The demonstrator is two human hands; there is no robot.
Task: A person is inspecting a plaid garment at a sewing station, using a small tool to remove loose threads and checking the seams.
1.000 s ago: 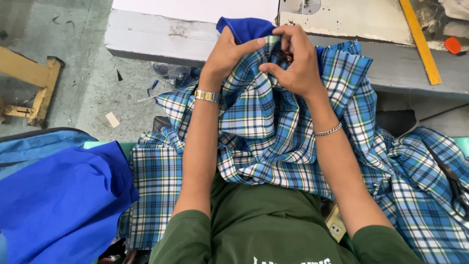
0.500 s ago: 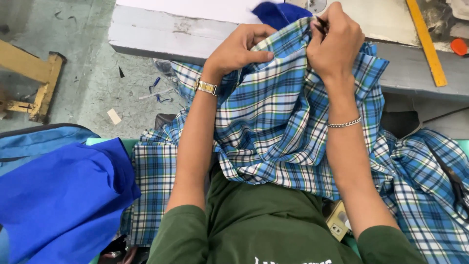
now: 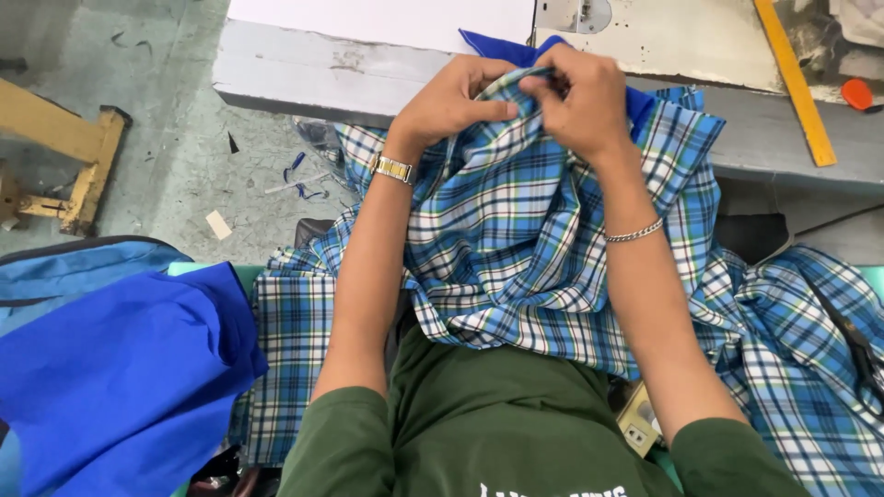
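A blue, white and green plaid cloth (image 3: 516, 239) lies over my lap and up against the grey table edge (image 3: 304, 78). Both hands pinch its top edge close together. My left hand (image 3: 456, 97), with a gold watch on the wrist, grips a fold on the left. My right hand (image 3: 580, 97), with a silver bracelet, holds the fold right beside it. A piece of solid blue fabric (image 3: 497, 48) peeks out behind the hands on the table.
A heap of bright blue fabric (image 3: 120, 368) lies at my lower left. More plaid cloth (image 3: 801, 340) spreads to the right. A yellow ruler (image 3: 796, 83) and an orange object (image 3: 858, 94) lie on the table. A wooden frame (image 3: 64, 156) stands on the scrap-strewn floor.
My right hand came back down and left from the raised position near the machine plate. Both hands now meet again at the top fold of the plaid cloth.
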